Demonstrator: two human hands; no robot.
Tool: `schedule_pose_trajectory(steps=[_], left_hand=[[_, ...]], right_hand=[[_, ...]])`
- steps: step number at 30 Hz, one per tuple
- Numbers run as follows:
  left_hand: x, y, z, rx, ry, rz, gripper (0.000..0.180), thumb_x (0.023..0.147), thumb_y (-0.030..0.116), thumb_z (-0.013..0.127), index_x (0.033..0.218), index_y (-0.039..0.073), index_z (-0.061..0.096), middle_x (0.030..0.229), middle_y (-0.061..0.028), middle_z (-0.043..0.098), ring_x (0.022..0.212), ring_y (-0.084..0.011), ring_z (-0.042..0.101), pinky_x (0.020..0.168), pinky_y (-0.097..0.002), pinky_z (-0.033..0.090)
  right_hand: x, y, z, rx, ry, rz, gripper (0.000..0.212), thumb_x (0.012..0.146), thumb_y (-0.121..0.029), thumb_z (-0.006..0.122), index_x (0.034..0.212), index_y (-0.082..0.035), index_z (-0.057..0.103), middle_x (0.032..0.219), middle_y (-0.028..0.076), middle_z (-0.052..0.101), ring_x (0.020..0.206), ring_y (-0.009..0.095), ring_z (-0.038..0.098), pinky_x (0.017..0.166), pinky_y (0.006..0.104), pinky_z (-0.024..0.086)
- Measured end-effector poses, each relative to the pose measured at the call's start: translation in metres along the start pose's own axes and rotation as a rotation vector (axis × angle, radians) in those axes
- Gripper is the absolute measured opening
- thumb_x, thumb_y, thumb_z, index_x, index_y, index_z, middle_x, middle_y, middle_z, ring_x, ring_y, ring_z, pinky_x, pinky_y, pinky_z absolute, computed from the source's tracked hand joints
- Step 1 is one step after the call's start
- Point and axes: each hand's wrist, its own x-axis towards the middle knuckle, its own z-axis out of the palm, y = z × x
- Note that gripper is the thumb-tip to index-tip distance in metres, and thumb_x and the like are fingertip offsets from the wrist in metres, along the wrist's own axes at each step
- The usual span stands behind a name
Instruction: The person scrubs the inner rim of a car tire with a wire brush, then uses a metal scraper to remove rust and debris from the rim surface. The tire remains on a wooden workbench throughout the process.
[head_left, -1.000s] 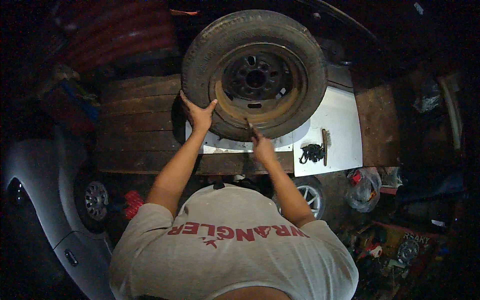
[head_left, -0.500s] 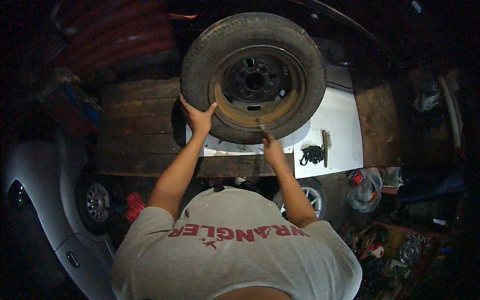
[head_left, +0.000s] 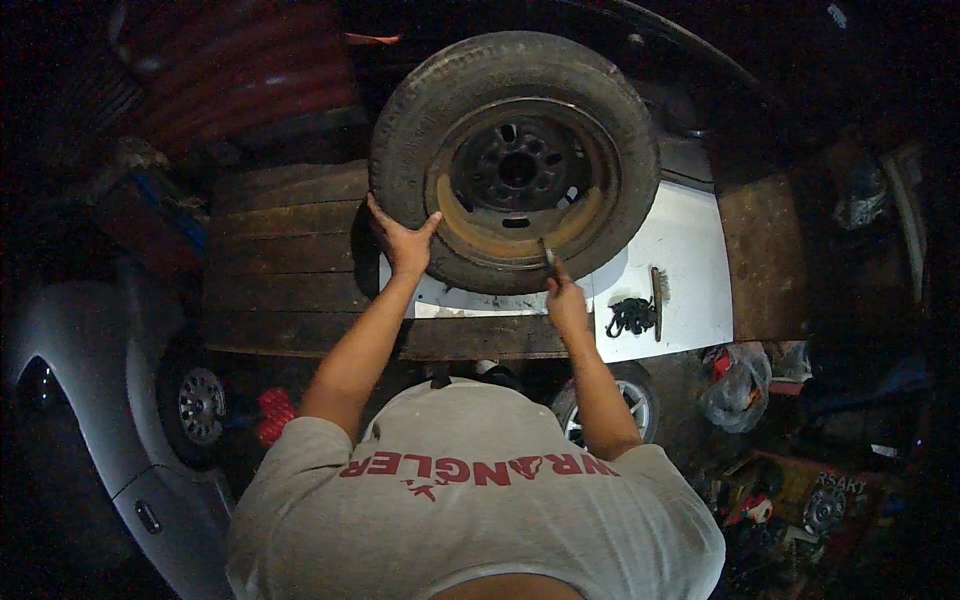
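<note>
A dusty tyre on a steel wheel (head_left: 515,215) rests on the wooden bench, its open face toward me. The lower inner rim looks tan-brown, while its hub is dark. At the tyre's lower left edge, my left hand (head_left: 407,245) grips it, thumb on the sidewall and fingers around the tread. My right hand (head_left: 567,305) is closed on a slim tool that looks like a small brush (head_left: 550,259); its dark tip meets the lower rim. Under the tyre lies a white sheet (head_left: 690,270), bearing a long-handled wire brush (head_left: 657,303) and a crumpled black bundle (head_left: 630,317).
Wooden planks (head_left: 280,260) form the bench, extending left and right of the sheet. A grey car (head_left: 110,340) stands at the left. Below the bench are another wheel (head_left: 635,400), a clear plastic bag (head_left: 735,385) and cluttered parts at lower right.
My right hand has moved right along the lower rim with the small brush, whose tip now shows more clearly. My left hand keeps its hold on the tyre. The whole view has shifted slightly.
</note>
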Motion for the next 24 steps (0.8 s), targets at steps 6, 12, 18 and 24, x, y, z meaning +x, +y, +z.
schedule_pose_trajectory(steps=[6, 12, 18, 24], left_hand=[[0.001, -0.008, 0.007, -0.001, 0.006, 0.0, 0.127, 0.061, 0.037, 0.09, 0.15, 0.001, 0.007, 0.149, -0.0296, 0.026, 0.138, -0.0429, 0.027, 0.114, -0.0486, 0.024], [0.0, 0.001, 0.001, -0.027, -0.009, 0.017, 0.126, 0.062, 0.037, 0.089, 0.15, 0.002, 0.007, 0.149, -0.03, 0.026, 0.137, -0.0431, 0.028, 0.113, -0.048, 0.025], [0.001, 0.003, 0.002, 0.003, -0.026, -0.014, 0.127, 0.063, 0.039, 0.089, 0.151, 0.001, 0.005, 0.149, -0.0305, 0.025, 0.137, -0.0436, 0.028, 0.113, -0.0483, 0.025], [0.002, -0.006, 0.003, 0.054, -0.013, 0.004, 0.127, 0.063, 0.039, 0.089, 0.15, 0.001, 0.005, 0.148, -0.0312, 0.025, 0.137, -0.0441, 0.028, 0.113, -0.049, 0.025]], right_hand=[[-0.014, -0.023, 0.044, 0.055, -0.044, -0.057, 0.052, 0.093, -0.016, 0.053, 0.144, -0.014, 0.041, 0.086, 0.031, 0.064, 0.081, 0.049, 0.062, 0.073, 0.0553, 0.049], [-0.003, -0.039, 0.017, 0.072, -0.02, -0.13, 0.035, 0.092, -0.017, 0.057, 0.125, -0.006, 0.059, 0.085, 0.03, 0.064, 0.083, 0.049, 0.062, 0.071, 0.0546, 0.049], [0.017, -0.047, 0.017, -0.028, -0.112, -0.11, 0.032, 0.093, -0.023, 0.056, 0.121, -0.012, 0.061, 0.089, 0.026, 0.067, 0.086, 0.046, 0.064, 0.076, 0.055, 0.05], [0.037, -0.08, 0.014, -0.115, -0.219, -0.08, 0.033, 0.092, -0.026, 0.056, 0.124, -0.019, 0.061, 0.097, 0.025, 0.066, 0.092, 0.046, 0.062, 0.081, 0.0528, 0.05]])
